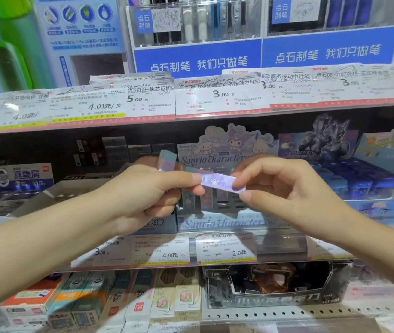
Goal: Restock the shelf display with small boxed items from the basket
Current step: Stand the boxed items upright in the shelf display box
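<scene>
Purple boxed item [217,182], ends hidden under left hand [150,191] and right hand [280,186]

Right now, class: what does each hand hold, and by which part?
The right hand pinches the right end of a small lilac box; the left hand pinches its left end and grips a second box by its lower part.

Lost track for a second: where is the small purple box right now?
In the head view, the small purple box is mid-frame, held level between the left hand and right hand, in front of the Sanrio display tray on the middle shelf.
</scene>
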`<state>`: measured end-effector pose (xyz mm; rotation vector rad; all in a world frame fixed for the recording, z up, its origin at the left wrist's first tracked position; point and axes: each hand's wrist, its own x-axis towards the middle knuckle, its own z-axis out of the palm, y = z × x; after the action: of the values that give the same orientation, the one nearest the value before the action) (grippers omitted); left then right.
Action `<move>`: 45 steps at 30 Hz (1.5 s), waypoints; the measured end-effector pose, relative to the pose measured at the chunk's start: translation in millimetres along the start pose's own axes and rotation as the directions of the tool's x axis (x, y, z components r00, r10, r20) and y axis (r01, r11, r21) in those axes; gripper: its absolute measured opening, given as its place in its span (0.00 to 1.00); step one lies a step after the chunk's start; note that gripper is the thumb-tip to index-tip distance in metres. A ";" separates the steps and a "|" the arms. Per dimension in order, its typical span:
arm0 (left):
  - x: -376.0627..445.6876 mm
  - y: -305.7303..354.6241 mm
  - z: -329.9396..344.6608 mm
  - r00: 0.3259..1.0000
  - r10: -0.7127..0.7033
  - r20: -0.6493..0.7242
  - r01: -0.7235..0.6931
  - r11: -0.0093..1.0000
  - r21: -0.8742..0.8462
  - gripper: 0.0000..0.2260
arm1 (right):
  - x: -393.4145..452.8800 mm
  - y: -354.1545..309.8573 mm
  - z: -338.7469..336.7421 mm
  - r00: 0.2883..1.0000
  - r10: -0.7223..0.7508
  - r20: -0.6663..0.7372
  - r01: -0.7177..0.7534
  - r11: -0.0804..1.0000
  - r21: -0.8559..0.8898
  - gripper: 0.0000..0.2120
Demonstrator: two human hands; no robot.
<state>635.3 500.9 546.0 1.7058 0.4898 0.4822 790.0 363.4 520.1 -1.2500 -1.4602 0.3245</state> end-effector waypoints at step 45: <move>10.3 5.4 -18.6 0.922 0.236 0.308 -0.345 0.134 0.929 0.25 | 39.8 17.2 -0.3 0.991 -0.131 -0.006 0.088 0.700 -0.708 0.18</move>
<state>633.6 520.8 555.1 3.1774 0.3926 0.3499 806.5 402.5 528.9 -1.7463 -1.6649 -0.4119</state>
